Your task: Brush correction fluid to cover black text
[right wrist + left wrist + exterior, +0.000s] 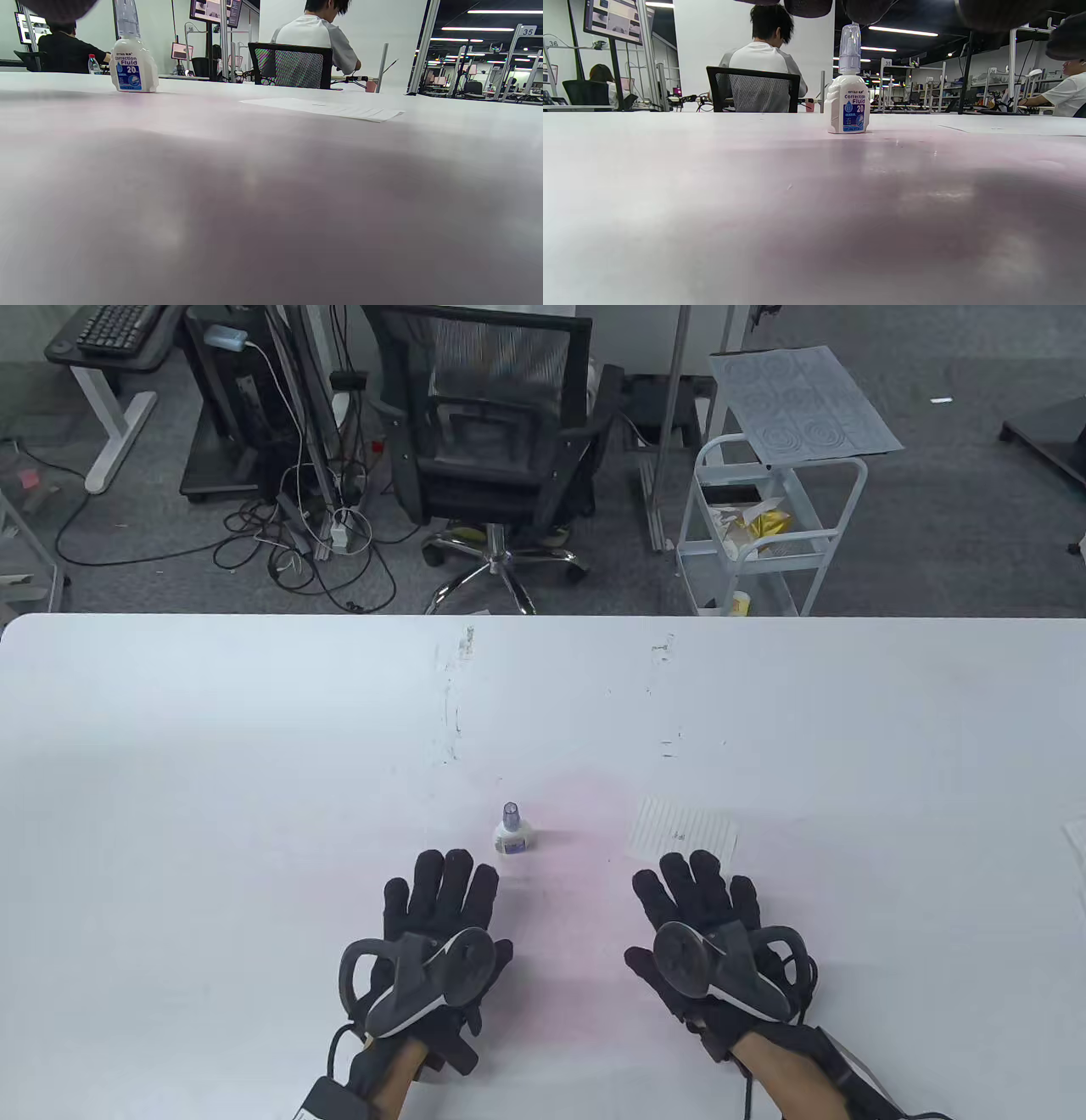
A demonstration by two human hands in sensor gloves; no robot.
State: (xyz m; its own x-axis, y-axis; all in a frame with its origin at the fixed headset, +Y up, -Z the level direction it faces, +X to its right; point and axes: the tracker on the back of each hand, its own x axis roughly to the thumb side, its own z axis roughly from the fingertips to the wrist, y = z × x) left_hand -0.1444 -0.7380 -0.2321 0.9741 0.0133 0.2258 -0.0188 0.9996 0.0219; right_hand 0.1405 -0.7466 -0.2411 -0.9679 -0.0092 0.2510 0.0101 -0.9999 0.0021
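Bottle (514,833) stands just beyond flat, spread left hand (433,937); right hand (721,942) likewise empty.

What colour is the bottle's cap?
Clear with a bluish tint, on the correction fluid bottle; left wrist view shows it best.

an open-plan office that doubles as a lab or data-collection floor. beyond the long white table (254,712) stands a black mesh-backed swivel chair on a chrome base (492,449), a black keyboard on a white-legged desk (114,326), tangled black and white cables on grey carpet (314,534) and a white metal trolley with shelves (764,534). the wrist views show a seated person in a white and grey t-shirt (763,59), wall-mounted monitors (212,10), numbered posts (527,31) and rows of workstations under strip lights (903,31).
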